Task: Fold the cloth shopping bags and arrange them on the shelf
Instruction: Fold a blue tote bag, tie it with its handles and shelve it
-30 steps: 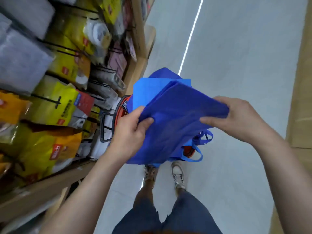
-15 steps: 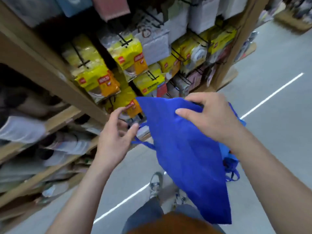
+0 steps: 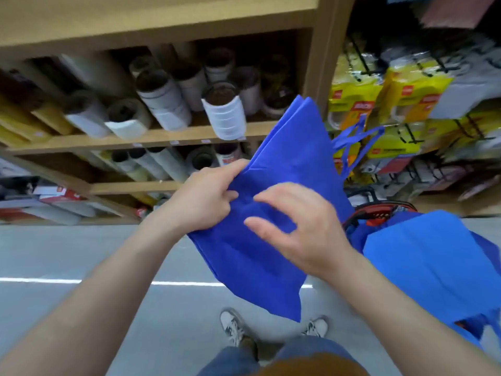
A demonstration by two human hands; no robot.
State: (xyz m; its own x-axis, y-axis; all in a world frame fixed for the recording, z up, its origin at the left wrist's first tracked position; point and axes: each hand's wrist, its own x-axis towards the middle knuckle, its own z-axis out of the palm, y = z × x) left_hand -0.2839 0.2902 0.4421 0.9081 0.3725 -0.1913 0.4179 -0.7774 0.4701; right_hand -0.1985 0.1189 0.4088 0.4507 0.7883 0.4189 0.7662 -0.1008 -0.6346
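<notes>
I hold a blue cloth bag [image 3: 271,256] up in front of me, flattened, with its corner hanging toward my shoes. Its handles [image 3: 352,139] stick out at the upper right. My left hand [image 3: 203,199] pinches the bag's left edge between thumb and fingers. My right hand [image 3: 298,229] lies over the bag's face with spread, slightly bent fingers and is blurred; it closes on nothing. More blue bags [image 3: 433,264] lie piled in a red basket [image 3: 379,208] at the right. The wooden shelf [image 3: 162,138] stands straight ahead.
The shelf compartments hold several rolls [image 3: 225,115] lying on their sides. Yellow packets [image 3: 406,99] hang on hooks right of a wooden upright [image 3: 322,63]. The grey floor [image 3: 81,256] with a white line runs below, and my shoes [image 3: 233,325] stand under the bag.
The view has swung to face the shelf of rolls. My left hand has taken hold of the bag's left edge, and my right hand has left the top edge for the bag's face.
</notes>
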